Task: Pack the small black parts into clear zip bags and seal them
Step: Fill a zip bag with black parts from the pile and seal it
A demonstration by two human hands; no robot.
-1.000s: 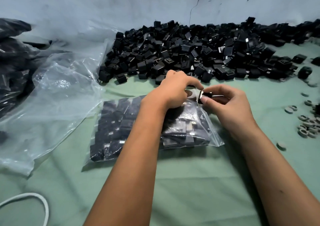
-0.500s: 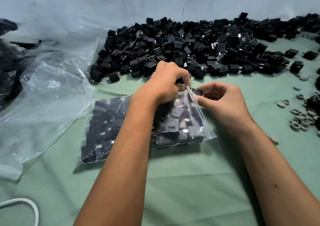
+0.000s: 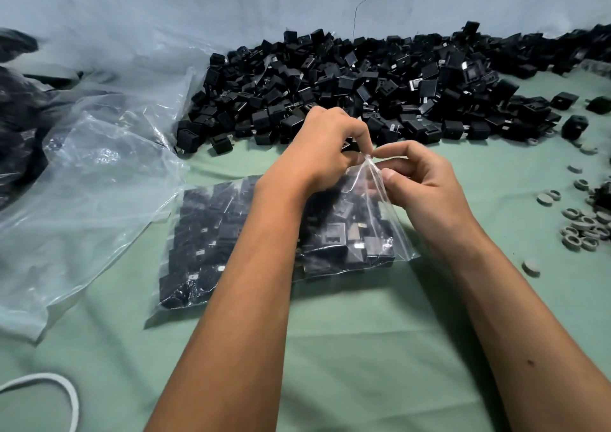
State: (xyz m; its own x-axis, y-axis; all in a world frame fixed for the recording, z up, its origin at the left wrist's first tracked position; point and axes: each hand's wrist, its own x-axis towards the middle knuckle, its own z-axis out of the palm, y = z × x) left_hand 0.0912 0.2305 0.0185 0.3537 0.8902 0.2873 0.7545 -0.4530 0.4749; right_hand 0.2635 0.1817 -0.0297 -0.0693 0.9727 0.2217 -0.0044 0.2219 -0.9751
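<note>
A clear zip bag (image 3: 211,233) filled with small black parts lies on the green cloth in the middle. Its right top corner is lifted off the cloth. My left hand (image 3: 324,147) pinches the bag's top edge, fingers curled over it. My right hand (image 3: 420,180) pinches the same lifted corner from the right between thumb and fingers. A big heap of loose black parts (image 3: 363,81) stretches along the wall behind my hands.
Crumpled clear plastic sheeting (image 3: 86,180) lies to the left, with dark bagged goods (image 3: 16,107) behind it. Grey rings (image 3: 582,230) are scattered at the right. A white cord (image 3: 62,388) curves at the lower left. Green cloth (image 3: 363,349) covers the table.
The black part my right hand held is gone from its fingers. Both hands now pinch the bag's top right corner and have lifted it.
</note>
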